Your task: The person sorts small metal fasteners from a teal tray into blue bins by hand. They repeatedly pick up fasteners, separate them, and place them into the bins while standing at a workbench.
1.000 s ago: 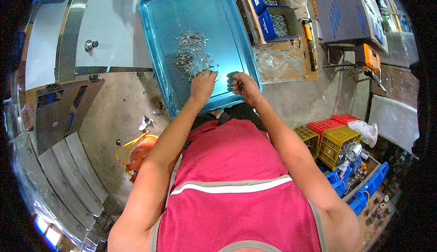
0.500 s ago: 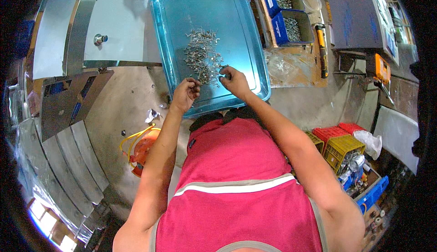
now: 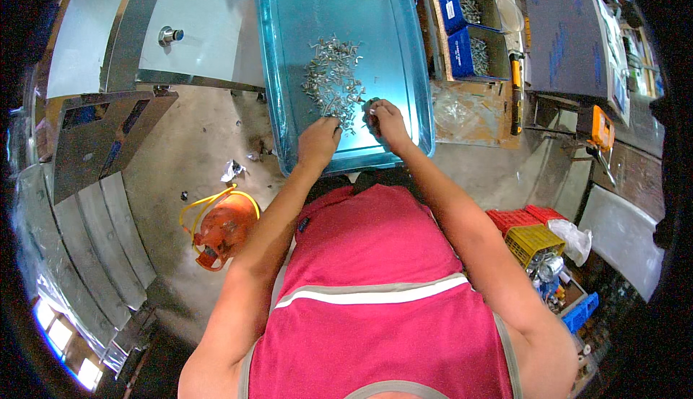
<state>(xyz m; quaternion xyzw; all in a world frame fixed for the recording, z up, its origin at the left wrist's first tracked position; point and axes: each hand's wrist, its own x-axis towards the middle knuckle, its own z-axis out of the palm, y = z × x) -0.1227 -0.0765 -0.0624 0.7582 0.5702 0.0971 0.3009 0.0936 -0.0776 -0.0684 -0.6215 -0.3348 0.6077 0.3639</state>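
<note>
Closest in, the left hand [image 3: 320, 143] has its fingers bunched narrowly at the near edge of the fastener pile [image 3: 330, 81], while the right hand [image 3: 390, 125] curls loosely just beside it; I cannot tell what either grip holds. The small metal fasteners lie loose in the blue tray [image 3: 346, 6]. Farther right, blue bins [image 3: 458, 54] contain more metal pieces.

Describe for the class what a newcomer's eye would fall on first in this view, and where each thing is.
Probably the shiny blue tray in the upper middle, with a heap of small metal pieces on it; the left hand is at the heap's near edge, the right hand to its right. Next, likely the pinkish-red top filling the lower middle, and the orange tank below and left of the tray.
</note>
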